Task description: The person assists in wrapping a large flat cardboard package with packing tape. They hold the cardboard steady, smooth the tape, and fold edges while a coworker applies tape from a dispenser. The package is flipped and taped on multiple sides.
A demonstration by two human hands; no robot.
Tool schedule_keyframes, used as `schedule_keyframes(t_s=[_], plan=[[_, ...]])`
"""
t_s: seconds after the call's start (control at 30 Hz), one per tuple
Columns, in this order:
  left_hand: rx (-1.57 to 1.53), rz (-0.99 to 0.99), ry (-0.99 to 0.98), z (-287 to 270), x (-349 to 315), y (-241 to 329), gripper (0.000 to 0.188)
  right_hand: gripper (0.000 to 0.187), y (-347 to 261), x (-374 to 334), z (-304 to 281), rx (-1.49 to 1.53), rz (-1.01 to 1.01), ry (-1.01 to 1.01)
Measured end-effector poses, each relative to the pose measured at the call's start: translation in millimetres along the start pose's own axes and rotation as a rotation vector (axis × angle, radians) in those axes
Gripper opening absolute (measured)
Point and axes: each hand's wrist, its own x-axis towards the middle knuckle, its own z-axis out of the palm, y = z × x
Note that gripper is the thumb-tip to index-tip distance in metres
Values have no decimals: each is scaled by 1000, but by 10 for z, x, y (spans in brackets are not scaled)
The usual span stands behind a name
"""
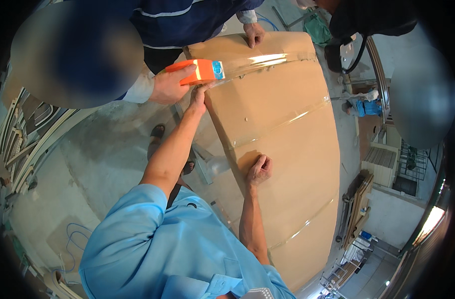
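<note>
A large flat cardboard-wrapped panel (282,129) lies in front of me, crossed by several bands of clear tape (280,122). My left hand (198,99) reaches out to the panel's left edge and presses its fingers on the cardboard just below an orange tape dispenser (200,71). A co-worker in a dark blue top holds that dispenser with one hand (170,85) and rests the other hand (254,34) on the far edge. My right hand (260,170) lies curled in a loose fist on the middle of the cardboard, holding nothing.
The concrete floor (88,164) spreads to the left, with white frame profiles (18,144) stacked along it. Sandalled feet (158,132) stand beside the panel. Wooden boards (357,209) lean at the right, near a louvred unit (379,162).
</note>
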Motion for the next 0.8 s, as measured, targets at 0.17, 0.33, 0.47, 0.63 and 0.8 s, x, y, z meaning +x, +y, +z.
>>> schedule_keyframes(t_s=[0.17, 0.33, 0.47, 0.63, 0.8], plan=[[-10, 33, 72, -117, 145, -139, 40, 27, -45, -7, -21, 25, 2, -28], [1, 15, 60, -4, 18, -78, 45, 26, 29, -4, 6, -23, -35, -17], [61, 26, 74, 149, -213, 44, 48, 22, -106, 28, -21, -44, 17, -53], [47, 73, 89, 251, -333, -2, 54, 34, -965, 641, 541, -164, -432, -514], [117, 109, 41, 170, -351, -113, 64, 72, -1639, 1268, 1696, -390, -671, -1082]])
